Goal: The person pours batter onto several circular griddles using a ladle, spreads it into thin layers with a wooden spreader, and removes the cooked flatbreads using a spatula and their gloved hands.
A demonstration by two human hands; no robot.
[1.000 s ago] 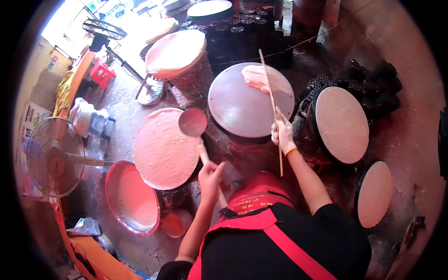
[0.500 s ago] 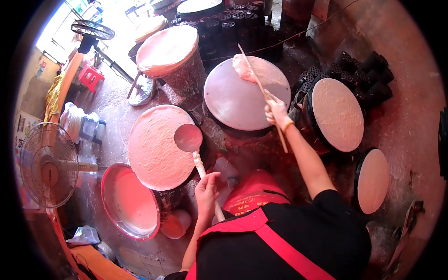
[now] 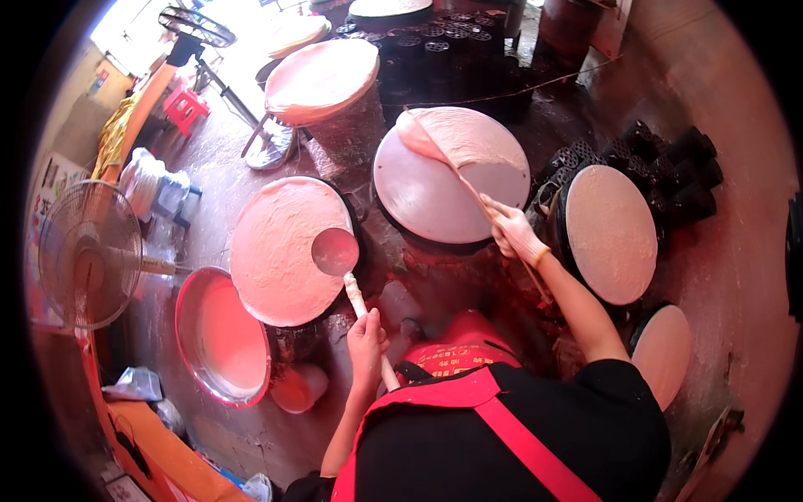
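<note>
My left hand (image 3: 366,339) is closed round the pale handle of a ladle (image 3: 336,251). The ladle's round bowl hangs over the right part of a batter-covered griddle (image 3: 283,251). My right hand (image 3: 514,230) grips a long thin wooden stick (image 3: 468,188), which slants away to the far left over the middle griddle (image 3: 422,188). Along the stick's far part lies a wet fold of batter (image 3: 421,138). Beyond it a thin layer of batter (image 3: 477,134) covers the griddle's far right, while the near left surface is bare.
A red-rimmed basin of batter (image 3: 219,343) stands at the left by a small bucket (image 3: 297,387). Other coated griddles stand at the right (image 3: 611,234), lower right (image 3: 662,356) and far left (image 3: 322,79). Perforated black briquettes (image 3: 669,171) are stacked behind. A fan (image 3: 90,253) is at the left edge.
Batter covers more of the middle griddle's far right, and the fold lies stretched along the stick. My right hand has come slightly nearer and right. The ladle stays over the left griddle.
</note>
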